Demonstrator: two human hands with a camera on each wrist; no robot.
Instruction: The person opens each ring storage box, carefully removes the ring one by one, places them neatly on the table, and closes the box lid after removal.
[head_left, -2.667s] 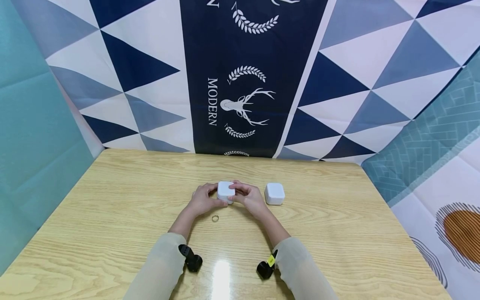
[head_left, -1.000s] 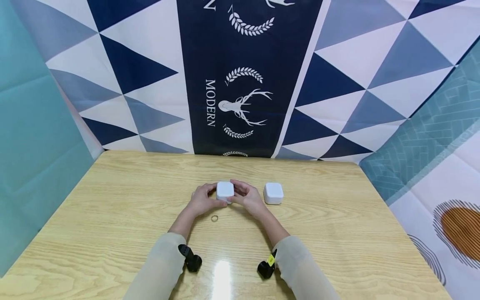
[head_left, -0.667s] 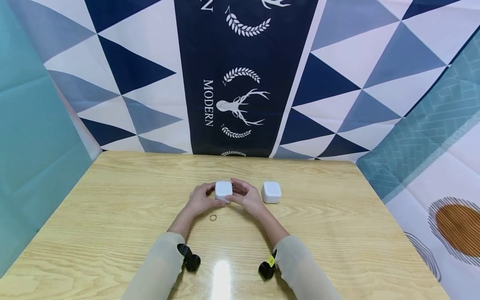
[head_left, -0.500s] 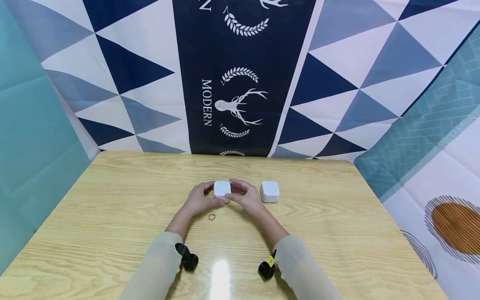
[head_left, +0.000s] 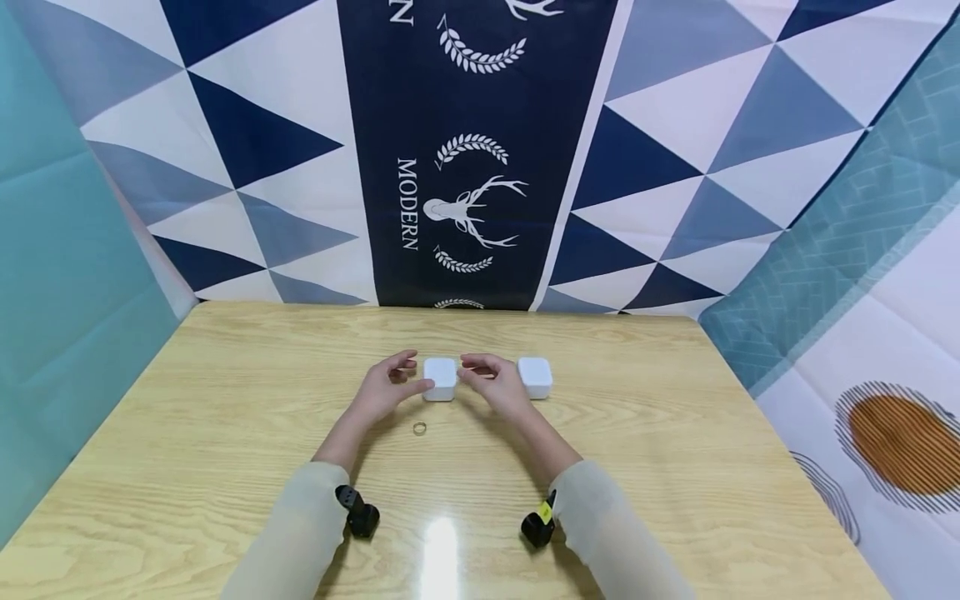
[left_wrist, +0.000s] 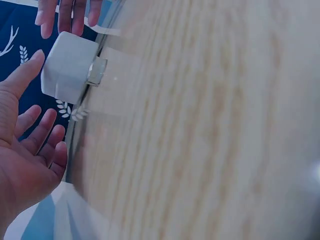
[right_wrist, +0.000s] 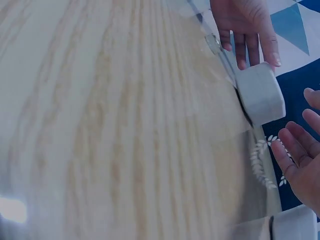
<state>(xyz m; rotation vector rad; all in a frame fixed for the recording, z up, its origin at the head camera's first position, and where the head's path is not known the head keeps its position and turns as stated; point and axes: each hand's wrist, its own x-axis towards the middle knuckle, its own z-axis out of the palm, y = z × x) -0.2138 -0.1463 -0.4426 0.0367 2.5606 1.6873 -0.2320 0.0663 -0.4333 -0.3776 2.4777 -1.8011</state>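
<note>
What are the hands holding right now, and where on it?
Nothing. Both hands are open beside the white box on the table; left hand and right hand flank it with fingers relaxed.

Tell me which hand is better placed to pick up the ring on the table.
Left, probably. The ring lies on the table just near-side of the left hand, under its wrist. The right hand sits past the white box. Both hands are open, holding nothing.
</note>
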